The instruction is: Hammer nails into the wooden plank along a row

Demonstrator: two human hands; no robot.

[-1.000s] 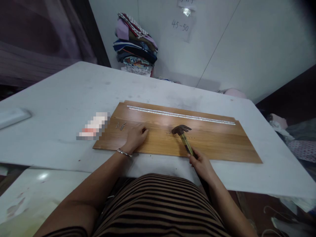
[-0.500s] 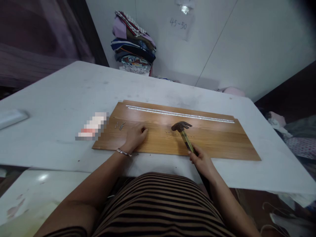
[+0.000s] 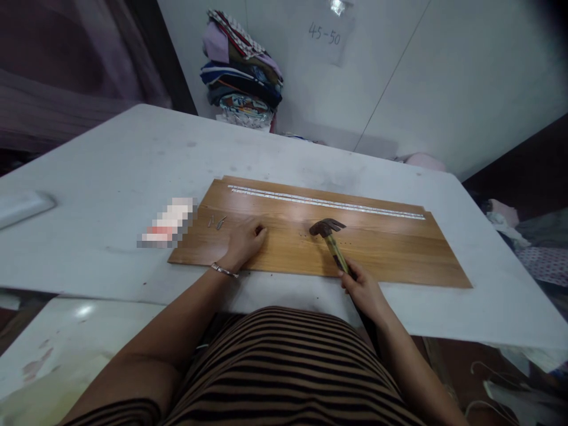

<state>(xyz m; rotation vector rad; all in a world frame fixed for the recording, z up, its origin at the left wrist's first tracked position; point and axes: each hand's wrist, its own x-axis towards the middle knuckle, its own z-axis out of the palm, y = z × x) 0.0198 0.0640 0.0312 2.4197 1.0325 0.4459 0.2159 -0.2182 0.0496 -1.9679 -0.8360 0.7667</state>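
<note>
A claw hammer (image 3: 335,247) with a dark rusty head and a yellow-and-black handle is gripped in my right hand (image 3: 361,287). Its head is over the middle of a wooden board (image 3: 412,251), by a row of small dark marks or holes. On the board's left half rests my left hand (image 3: 245,241), fingers curled closed; whatever they may hold is hidden. Several nails (image 3: 219,222) lie loose on the board, just left of that hand. Two white strips with printed marks (image 3: 328,204) run along the board's far side.
Under the board is a white table (image 3: 106,160). A blurred-out red and white item (image 3: 167,223) lies left of the board, and a white object (image 3: 24,208) is at the far left edge. Folded cloths (image 3: 242,71) are stacked against the wall behind.
The view has shifted slightly, so the board and table appear a little higher and to the right. Both hands and the hammer keep nearly the same pose.
</note>
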